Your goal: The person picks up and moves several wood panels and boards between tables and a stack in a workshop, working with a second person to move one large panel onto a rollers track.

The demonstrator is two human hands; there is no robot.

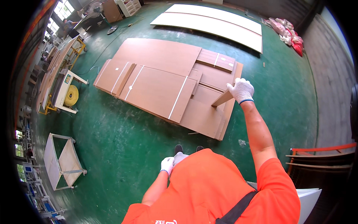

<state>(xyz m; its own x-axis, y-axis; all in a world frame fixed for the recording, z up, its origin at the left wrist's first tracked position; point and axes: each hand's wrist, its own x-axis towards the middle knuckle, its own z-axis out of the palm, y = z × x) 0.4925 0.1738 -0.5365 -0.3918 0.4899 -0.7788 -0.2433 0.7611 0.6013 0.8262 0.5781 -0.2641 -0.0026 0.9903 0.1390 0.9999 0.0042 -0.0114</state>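
My right hand [242, 90], in a white knitted glove with a blue cuff, is closed around the upper end of a narrow brown board strip [222, 98]. The strip leans at a slant, its lower end over the right part of a low stack of brown panels [203, 110]. My left hand [167, 164], gloved the same way, hangs low beside my grey-clad leg [180, 157]. Its fingers look curled in, and nothing shows in them. On the stack lie a large bundle of brown panels [156, 91] bound with white straps and a smaller strapped bundle [215, 59].
White panels [210, 24] lie on the green floor beyond the stack. A white-framed cart [71, 171] stands at left, with a strapping machine [65, 87] behind it. Red and white sacks [287, 33] lie by the right wall. An orange rack [320, 149] holds boards. Another person [69, 26] is far left.
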